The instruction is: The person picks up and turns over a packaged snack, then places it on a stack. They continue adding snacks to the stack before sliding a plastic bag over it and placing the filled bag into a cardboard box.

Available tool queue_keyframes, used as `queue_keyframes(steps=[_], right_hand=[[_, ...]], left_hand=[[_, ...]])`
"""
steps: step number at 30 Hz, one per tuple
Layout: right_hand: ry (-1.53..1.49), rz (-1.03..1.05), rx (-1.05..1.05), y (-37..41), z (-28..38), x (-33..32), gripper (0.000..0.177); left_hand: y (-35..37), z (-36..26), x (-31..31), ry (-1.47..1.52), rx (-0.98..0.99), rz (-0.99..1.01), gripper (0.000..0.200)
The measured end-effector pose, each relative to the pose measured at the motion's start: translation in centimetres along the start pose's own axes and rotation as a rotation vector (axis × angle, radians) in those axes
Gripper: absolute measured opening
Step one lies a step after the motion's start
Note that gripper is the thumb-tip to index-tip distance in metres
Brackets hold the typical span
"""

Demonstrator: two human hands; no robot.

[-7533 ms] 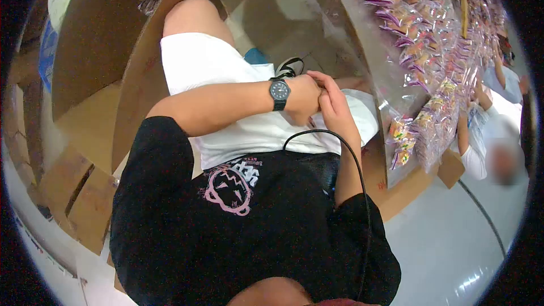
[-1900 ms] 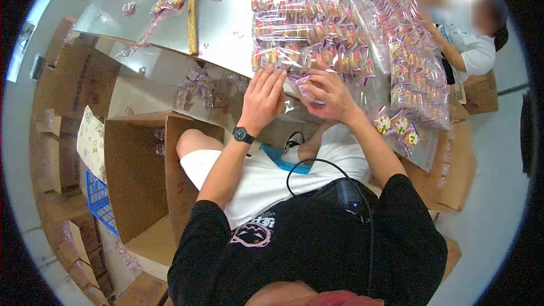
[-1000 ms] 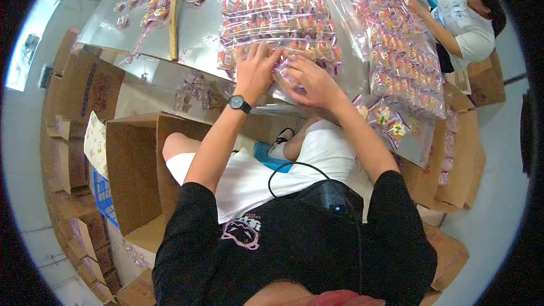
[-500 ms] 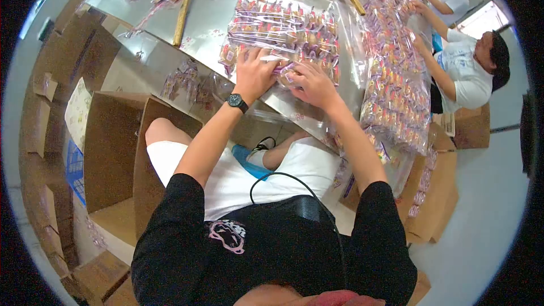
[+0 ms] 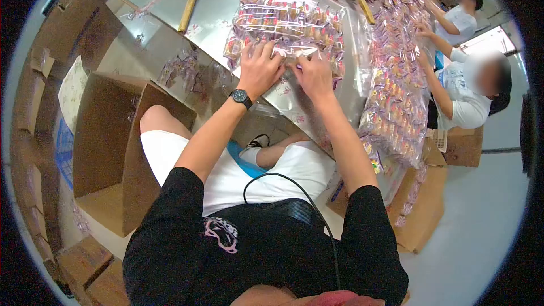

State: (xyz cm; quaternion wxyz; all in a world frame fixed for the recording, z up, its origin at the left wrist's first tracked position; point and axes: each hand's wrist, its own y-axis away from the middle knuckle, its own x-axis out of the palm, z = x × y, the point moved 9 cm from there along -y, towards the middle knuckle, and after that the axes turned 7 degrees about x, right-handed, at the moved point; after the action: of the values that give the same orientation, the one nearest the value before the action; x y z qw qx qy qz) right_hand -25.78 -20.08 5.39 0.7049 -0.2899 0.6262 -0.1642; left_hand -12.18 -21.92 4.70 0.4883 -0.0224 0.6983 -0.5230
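Observation:
A large clear plastic bag packed with rows of small wrapped snacks lies on the shiny metal table in front of me. My left hand, with a black watch on its wrist, presses flat on the bag's near edge. Close beside it, my right hand pinches the same edge of the bag, fingers curled on the plastic. Whether a single snack is between the fingers is hidden.
More filled snack bags spread along the table to the right. A wooden stick lies at the left. An open cardboard box stands by my left knee. Two other people work at the far right.
Earlier my hands were together in my lap. They have since gone up to the bag's near edge; in the last half second the right hand slid a little up and closer to the left.

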Motion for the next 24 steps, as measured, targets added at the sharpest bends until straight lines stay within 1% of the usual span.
queue_keyframes(steps=[2,5,6,7,8,9,10,11,12,13,14,15,16,19,20,23,24], right_hand=[[-0.005,0.006,-0.019,-0.6,-0.1,0.4,0.051],[0.002,0.087,-0.021,-0.6,-0.7,1.5,0.049],[0.015,0.113,-0.021,-0.4,-0.9,2.1,0.048],[0.025,0.137,-0.022,-0.6,-0.3,1.9,0.048],[0.012,0.168,-0.031,-0.8,0.4,1.5,0.041],[0.033,0.170,-0.063,-0.3,0.9,2.0,0.041],[0.057,0.164,-0.096,0.0,1.0,2.5,0.041],[0.081,0.146,-0.125,-0.2,1.1,3.2,0.041],[0.149,0.157,-0.095,-0.2,0.8,3.7,0.045],[0.176,0.148,-0.065,-0.2,0.6,4.1,0.046],[0.205,0.146,-0.032,0.1,0.3,4.3,0.047],[0.241,0.137,0.005,0.1,0.0,4.2,0.048],[0.181,0.078,0.024,0.3,-0.2,3.9,0.046],[0.109,0.055,0.108,0.5,-0.5,3.9,0.046],[0.080,0.032,0.094,0.7,-0.4,3.7,0.047],[-0.061,0.028,0.220,0.6,-0.6,2.4,0.050],[0.006,0.042,0.210,0.6,-0.4,2.7,0.055]], left_hand=[[-0.3,0.0,-0.3,0.006,0.011,-0.030,0.036],[-0.5,0.1,0.4,-0.011,-0.022,0.059,0.043],[-0.1,0.4,1.5,-0.012,-0.011,0.114,0.039],[0.1,0.4,1.2,-0.011,-0.021,0.112,0.037],[-0.1,0.4,1.0,-0.013,-0.028,0.111,0.034],[-0.4,0.3,0.8,-0.017,-0.031,0.105,0.032],[-0.7,0.3,0.4,-0.042,-0.065,0.056,0.030],[-0.7,0.2,0.7,-0.064,-0.060,0.065,0.031],[-0.6,0.3,1.1,-0.089,-0.051,0.070,0.033],[-0.1,0.2,1.6,-0.107,-0.047,0.083,0.035],[0.2,0.3,2.0,-0.078,-0.060,0.079,0.041],[0.0,0.5,2.1,-0.066,-0.071,0.097,0.042],[-0.1,0.5,2.1,-0.052,-0.080,0.112,0.042],[-0.1,0.9,2.4,-0.017,-0.103,0.158,0.043],[-0.1,1.2,2.5,-0.004,-0.105,0.176,0.043],[-0.5,1.3,2.2,0.036,-0.092,0.186,0.042],[-0.6,1.3,2.0,0.031,-0.079,0.183,0.042]])
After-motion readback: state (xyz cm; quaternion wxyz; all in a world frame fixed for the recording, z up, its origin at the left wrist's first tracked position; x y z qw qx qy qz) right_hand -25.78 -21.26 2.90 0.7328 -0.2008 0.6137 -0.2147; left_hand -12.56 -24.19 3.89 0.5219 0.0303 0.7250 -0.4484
